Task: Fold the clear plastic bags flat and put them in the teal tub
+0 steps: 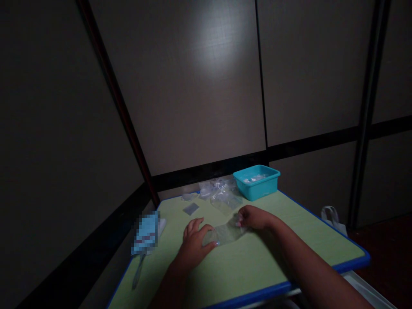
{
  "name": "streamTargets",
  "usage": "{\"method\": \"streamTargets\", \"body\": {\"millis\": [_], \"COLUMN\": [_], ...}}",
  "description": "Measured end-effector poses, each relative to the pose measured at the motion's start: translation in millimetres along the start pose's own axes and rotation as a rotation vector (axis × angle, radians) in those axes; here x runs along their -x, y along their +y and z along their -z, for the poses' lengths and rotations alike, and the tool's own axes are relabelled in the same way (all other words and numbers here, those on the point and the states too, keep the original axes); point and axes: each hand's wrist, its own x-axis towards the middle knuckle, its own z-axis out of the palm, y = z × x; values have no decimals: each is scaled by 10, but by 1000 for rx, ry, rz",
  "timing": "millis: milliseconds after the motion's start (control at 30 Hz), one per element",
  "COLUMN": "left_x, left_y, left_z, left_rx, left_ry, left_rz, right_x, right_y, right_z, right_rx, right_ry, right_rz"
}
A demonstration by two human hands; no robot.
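A clear plastic bag (228, 233) lies stretched between my two hands, just over the green tabletop. My right hand (252, 217) is closed, its fingertips pinching the bag's right end. At the left end, my left hand (195, 240) has its thumb and fingers apart, with thumb and forefinger curved around the bag's edge and touching it. Beyond the hands lies a loose heap of clear plastic bags (222, 191). A small grey flat packet (191, 209) rests on the table to the left of that heap.
A turquoise plastic basin (260, 189) with clear plastic pieces inside stands at the table's back right. On the left edge lie a blurred-out blue item (146, 234) and a thin tool-like handle (137, 272). The green table (257, 266) has a blue rim; a panelled wall rises behind it.
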Motion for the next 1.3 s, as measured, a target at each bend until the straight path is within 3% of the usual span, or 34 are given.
{"method": "streamTargets", "body": {"millis": [233, 600, 1000, 1300], "left_x": [-1, -5, -29, -28], "left_y": [-16, 14, -17, -9], "left_z": [-25, -4, -46, -57], "left_rx": [-2, -13, -26, -62], "left_ry": [0, -27, -26, -11], "left_rz": [-14, -9, 13, -8], "right_x": [-34, -14, -32, -133], "right_y": [-19, -250, -260, -349], "right_z": [-43, -139, -154, -315], "right_rx": [-315, -768, -878, -945], "right_ry": [-21, -73, -85, -19], "right_rz": [-28, -20, -30, 108]}}
